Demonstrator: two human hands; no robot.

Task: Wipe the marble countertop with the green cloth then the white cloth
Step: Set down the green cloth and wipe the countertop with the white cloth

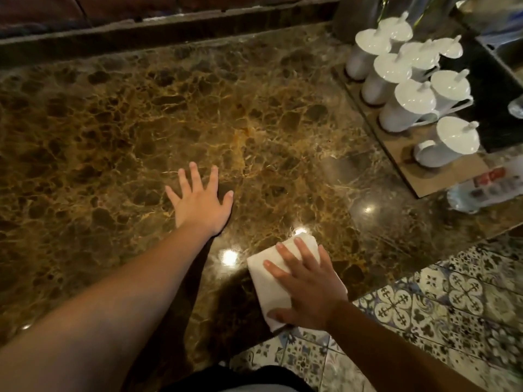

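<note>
**White cloth under my right palm at the counter's near edge**

Down at the near edge of the marble countertop (254, 114), my right hand (308, 290) lies flat on the white cloth (268, 278), fingers spread across it and thumb resting by its near corner. That folded cloth sits right at the lip of the stone, its near corner poking just past the edge over the patterned floor tiles (424, 306). My left hand (202, 202) is planted palm-down on bare marble, farther in and to the left, all five fingers fanned wide, nothing under them, well clear of the cloth. Ceiling lights glint off the polished brown surface between my two hands. Over on the far right, a cluster of white lidded cups (407, 91) stands on a brown board (424, 176), well apart from both hands. Just beside that board's near corner lies a clear plastic packet (492, 188) with red print; the print is too blurred to read. No green cloth shows from my head view.
</note>
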